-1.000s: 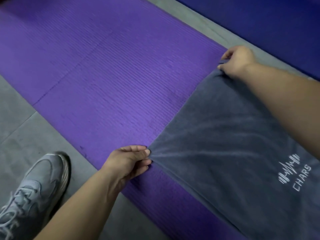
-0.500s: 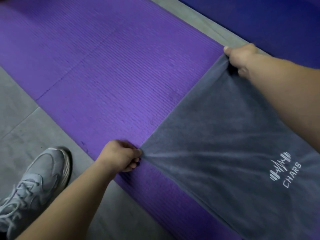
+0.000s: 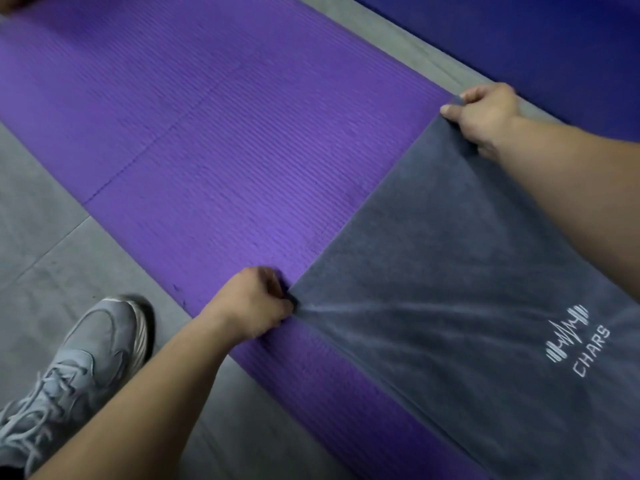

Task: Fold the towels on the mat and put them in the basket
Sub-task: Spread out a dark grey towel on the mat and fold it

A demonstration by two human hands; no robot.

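Note:
A grey towel (image 3: pixel 450 289) with a white "CHARS" logo lies spread over the right part of the purple mat (image 3: pixel 214 140). My left hand (image 3: pixel 252 303) grips the towel's near left corner, fingers curled round the cloth. Pull lines run from that corner across the towel. My right hand (image 3: pixel 485 110) grips the far corner at the mat's far edge. The towel's edge runs taut between the two hands. No basket is in view.
Grey tiled floor (image 3: pixel 38 244) borders the mat on the left and near side. My grey laced shoe (image 3: pixel 69 372) stands on it at the lower left. A dark blue mat (image 3: pixel 554 39) lies beyond a strip of floor at the top right.
Both hands have pulled the towel's edge a little to the left along the mat. My left hand's fingers have curled tighter on its corner. The right hand moved to the mat's far edge.

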